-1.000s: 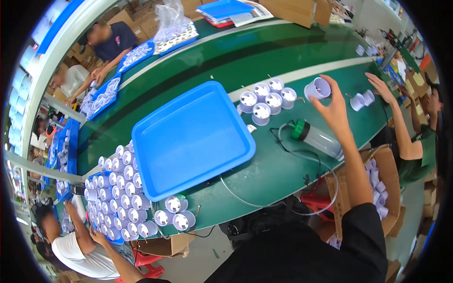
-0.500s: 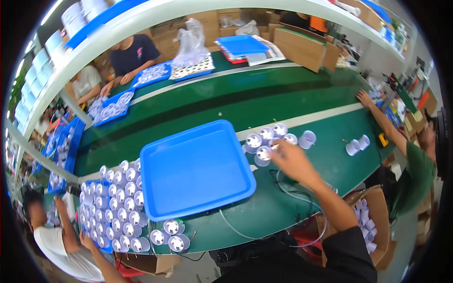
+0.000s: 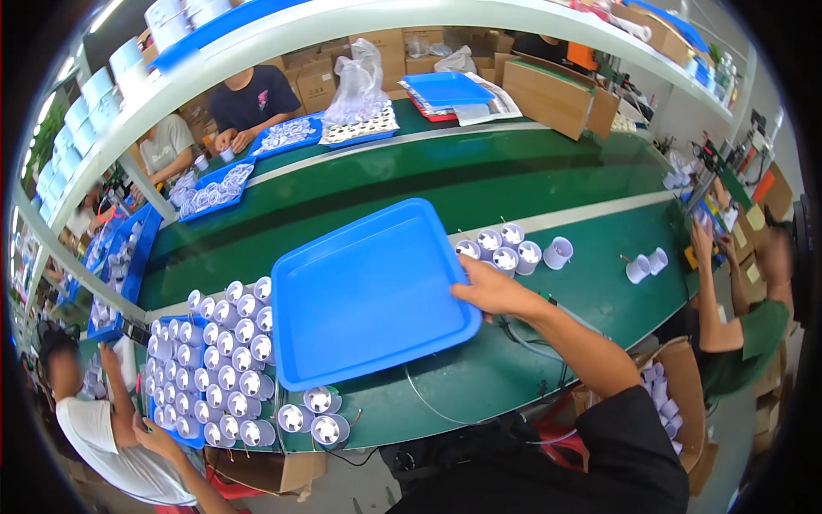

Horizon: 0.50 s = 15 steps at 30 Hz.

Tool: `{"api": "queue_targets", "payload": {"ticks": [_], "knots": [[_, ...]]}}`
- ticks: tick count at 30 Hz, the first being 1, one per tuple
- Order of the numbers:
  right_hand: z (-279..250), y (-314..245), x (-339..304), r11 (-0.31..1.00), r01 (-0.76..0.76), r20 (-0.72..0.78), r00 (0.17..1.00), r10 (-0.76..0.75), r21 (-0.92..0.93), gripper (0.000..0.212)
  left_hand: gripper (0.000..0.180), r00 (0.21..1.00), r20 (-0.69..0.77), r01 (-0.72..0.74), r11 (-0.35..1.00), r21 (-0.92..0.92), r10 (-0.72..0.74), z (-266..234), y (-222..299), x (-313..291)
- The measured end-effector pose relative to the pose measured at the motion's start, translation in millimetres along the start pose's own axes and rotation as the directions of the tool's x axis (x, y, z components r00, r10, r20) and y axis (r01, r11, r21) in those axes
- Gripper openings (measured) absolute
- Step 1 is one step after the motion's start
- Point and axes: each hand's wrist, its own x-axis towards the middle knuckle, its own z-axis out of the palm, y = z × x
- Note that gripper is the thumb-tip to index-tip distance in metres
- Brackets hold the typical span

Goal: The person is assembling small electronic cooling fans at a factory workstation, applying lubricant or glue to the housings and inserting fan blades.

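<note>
One large blue tray is now grasped at its right rim by the right hand, thumb over the edge; half a second ago that hand was over the cluster of cups on the right, so the work seems to have turned from cups to tray. The lone cup, held a second ago, stands just right of that cluster. The tray lies mid-table between the cluster and the packed cups on the left, with three cups at its near-left corner. Whether it is lifted or only gripped cannot be told, and the fingers under its rim are hidden. The left hand is at the near-left, beside the packed cups and close to a co-worker's white shirt; its grip is too small to make out. The right hand covers part of the cluster, and the right forearm screens some of the tubing.
</note>
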Motion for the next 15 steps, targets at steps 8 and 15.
{"api": "queue_targets", "payload": {"ticks": [8,15], "knots": [[-89,-29,-20,0.986,0.132,-0.251,0.962,-0.104,0.098,0.041,0.023,0.992,0.067,0.128,0.890,-0.437,-0.110,-150,216,-170],[-219,-11,37,0.981,0.100,-0.524,0.852,0.002,0.166,0.025,0.011,0.893,0.381,0.152,0.636,-0.756,0.240,-157,367,-287]]}}
